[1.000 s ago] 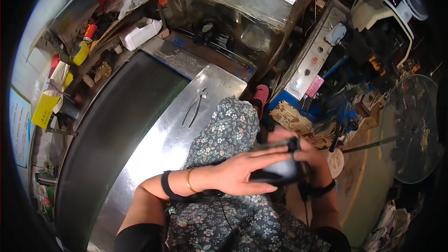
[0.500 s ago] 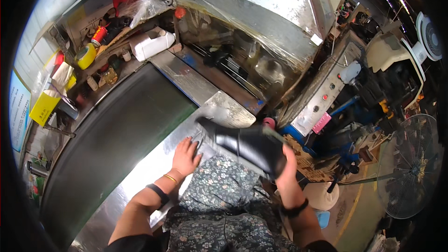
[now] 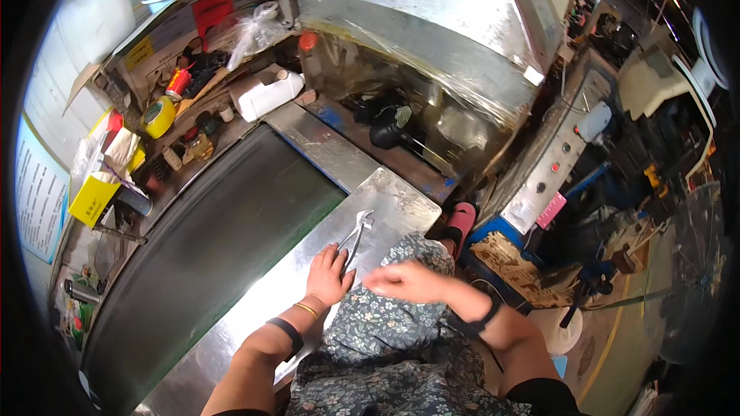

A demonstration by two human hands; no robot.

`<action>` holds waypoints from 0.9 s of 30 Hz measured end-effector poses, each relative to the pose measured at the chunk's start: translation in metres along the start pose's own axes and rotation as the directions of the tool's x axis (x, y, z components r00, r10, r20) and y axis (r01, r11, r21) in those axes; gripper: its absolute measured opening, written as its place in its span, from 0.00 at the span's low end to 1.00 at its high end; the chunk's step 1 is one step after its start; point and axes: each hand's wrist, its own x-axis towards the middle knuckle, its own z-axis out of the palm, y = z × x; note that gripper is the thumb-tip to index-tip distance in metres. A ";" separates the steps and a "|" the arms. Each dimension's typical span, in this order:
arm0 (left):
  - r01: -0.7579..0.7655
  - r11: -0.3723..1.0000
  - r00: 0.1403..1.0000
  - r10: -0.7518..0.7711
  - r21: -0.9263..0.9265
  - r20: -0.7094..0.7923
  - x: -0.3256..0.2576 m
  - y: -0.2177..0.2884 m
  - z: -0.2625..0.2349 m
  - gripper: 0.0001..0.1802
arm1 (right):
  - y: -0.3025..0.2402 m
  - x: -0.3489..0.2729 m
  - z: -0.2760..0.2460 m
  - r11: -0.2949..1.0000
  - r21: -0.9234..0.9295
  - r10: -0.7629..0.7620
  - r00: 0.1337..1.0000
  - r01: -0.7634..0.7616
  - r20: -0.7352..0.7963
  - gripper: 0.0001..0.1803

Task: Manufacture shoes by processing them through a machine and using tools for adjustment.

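Observation:
Resting on the metal tabletop (image 3: 266, 300), my left hand (image 3: 327, 276) has its fingers stretched out, touching the handles of silver pliers (image 3: 361, 223). The pliers' head points away from me, past my fingertips. My right hand (image 3: 408, 280) is over my dark flowered apron (image 3: 370, 320), a little to the right of the pliers. Its fingers look bent and are blurred by motion; nothing shows clearly in them. Black rounded objects (image 3: 385, 132) lie beneath the metal hood; whether one is a shoe I cannot tell.
A dark conveyor belt (image 3: 223, 223) runs along the table's left side. Beyond it, a cluttered shelf holds a white jug (image 3: 266, 94) and yellow tape (image 3: 159, 117). The metal hood (image 3: 408, 8) stands ahead. At the right are a control panel (image 3: 551, 173) and a pink slipper (image 3: 462, 223).
The black shoe has left my right hand, which has moved leftward over the apron. My left hand stays by the pliers. The whole view has shifted slightly.

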 end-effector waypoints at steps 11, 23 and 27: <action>0.198 0.917 0.959 -0.254 -0.346 -0.124 0.004 -0.016 0.028 0.31 | 0.136 -0.363 0.003 0.960 0.095 0.032 -0.232 -0.265 -0.972 0.13; -0.452 0.887 0.882 0.428 0.095 0.198 0.018 0.206 -0.031 0.26 | 0.220 -0.389 -0.071 0.336 0.440 0.044 -0.453 -0.833 -0.891 0.43; -0.433 0.901 0.892 0.428 0.000 0.144 0.027 0.200 -0.033 0.22 | 0.196 -0.416 -0.073 0.709 0.599 0.475 -0.375 -0.372 -0.796 0.28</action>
